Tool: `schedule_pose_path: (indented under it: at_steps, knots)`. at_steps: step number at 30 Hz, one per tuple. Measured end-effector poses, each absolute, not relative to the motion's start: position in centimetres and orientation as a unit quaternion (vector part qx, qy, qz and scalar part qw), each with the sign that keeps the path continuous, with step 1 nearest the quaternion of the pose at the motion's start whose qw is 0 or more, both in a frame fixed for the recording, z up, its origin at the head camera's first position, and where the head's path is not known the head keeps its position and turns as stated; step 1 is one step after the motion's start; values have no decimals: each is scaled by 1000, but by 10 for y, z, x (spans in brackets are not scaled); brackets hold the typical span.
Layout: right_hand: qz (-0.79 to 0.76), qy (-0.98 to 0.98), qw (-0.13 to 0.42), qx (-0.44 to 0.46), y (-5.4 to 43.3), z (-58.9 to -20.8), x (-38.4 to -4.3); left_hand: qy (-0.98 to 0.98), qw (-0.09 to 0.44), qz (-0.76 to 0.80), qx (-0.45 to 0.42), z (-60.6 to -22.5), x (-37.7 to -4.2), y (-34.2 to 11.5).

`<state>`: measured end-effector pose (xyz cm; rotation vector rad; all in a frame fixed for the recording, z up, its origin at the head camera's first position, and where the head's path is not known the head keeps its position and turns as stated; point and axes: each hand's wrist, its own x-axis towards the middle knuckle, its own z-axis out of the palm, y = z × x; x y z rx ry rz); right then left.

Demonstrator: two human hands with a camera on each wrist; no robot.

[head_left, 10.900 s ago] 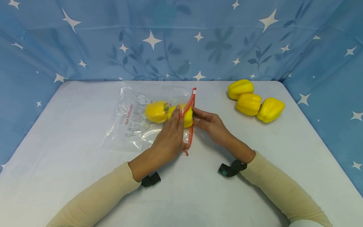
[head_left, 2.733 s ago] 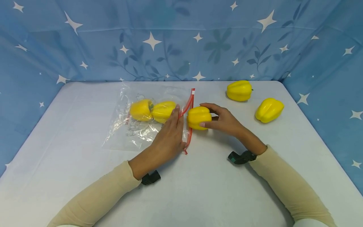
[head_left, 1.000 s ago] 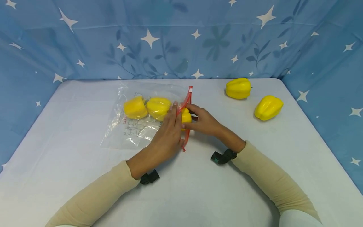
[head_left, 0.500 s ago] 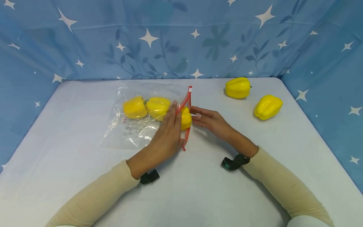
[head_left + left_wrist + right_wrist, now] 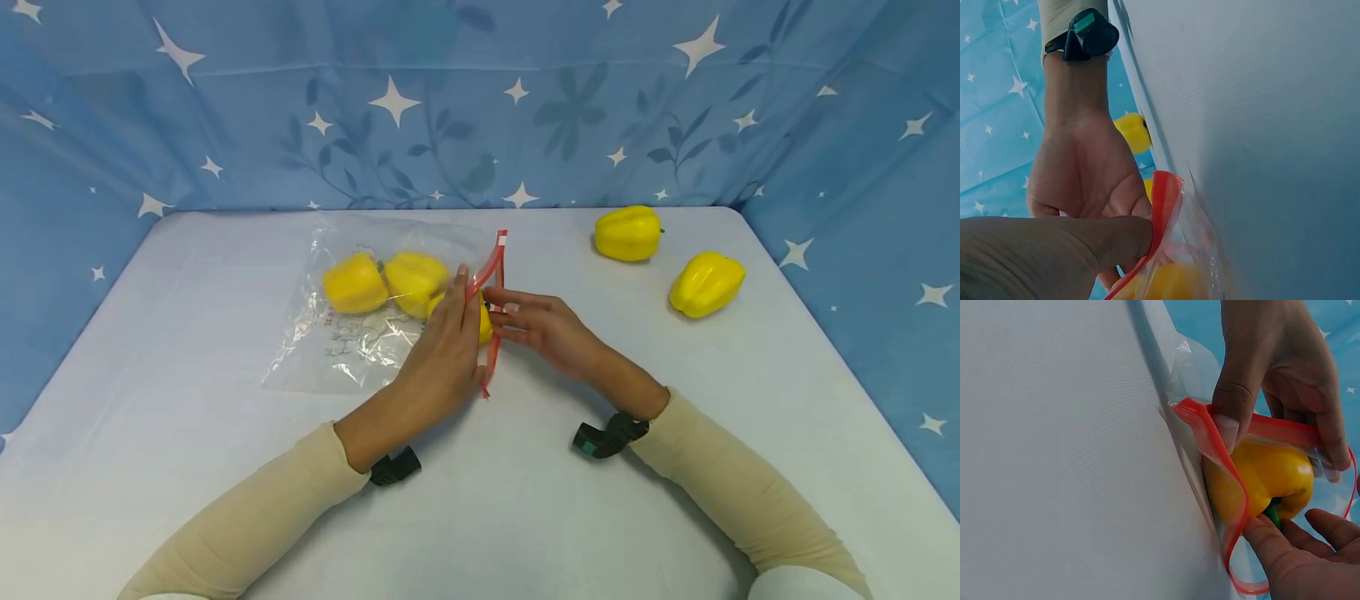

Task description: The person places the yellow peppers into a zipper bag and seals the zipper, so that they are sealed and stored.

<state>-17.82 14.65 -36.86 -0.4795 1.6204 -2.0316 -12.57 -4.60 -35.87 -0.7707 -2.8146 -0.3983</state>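
A clear plastic zip bag (image 5: 300, 367) with a red zip edge (image 5: 491, 271) lies on the table, its mouth toward the right. Two yellow bell peppers, the left one (image 5: 355, 285) and the middle one (image 5: 415, 283), are inside. A third bell pepper (image 5: 1260, 469) sits just within the mouth, green stem facing out. My left hand (image 5: 438, 367) holds the mouth, its thumb at one red lip and fingers over the other; it partly hides the third pepper. Extended fingers of my right hand (image 5: 555, 333) reach into the mouth, at that pepper's stem end.
Two loose yellow bell peppers lie at the back right of the white table (image 5: 525, 500): one farther back (image 5: 628, 234), one nearer the right edge (image 5: 707, 285). A blue starred curtain (image 5: 480, 100) hangs behind the table and along its sides.
One pepper left the right-hand group and went into the bag's mouth. Over the last half second the right hand has pushed it farther left. The left hand stays at the mouth.
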Motion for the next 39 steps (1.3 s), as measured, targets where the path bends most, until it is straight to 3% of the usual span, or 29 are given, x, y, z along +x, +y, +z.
schedule_pose_path:
  at_steps: [13, 21, 39]
  knots:
    - [-755, 573, 262, -181, 134, -369, -177, -958, 65, -133, -247, -355, -124, -47]
    - [-746, 579, 269, -189, 126, -371, -180, -953, 103, -107, -263, -356, -125, -49]
    - [-754, 566, 280, -181, 108, -376, -182, -953, 117, -89, -267, -355, -126, -48]
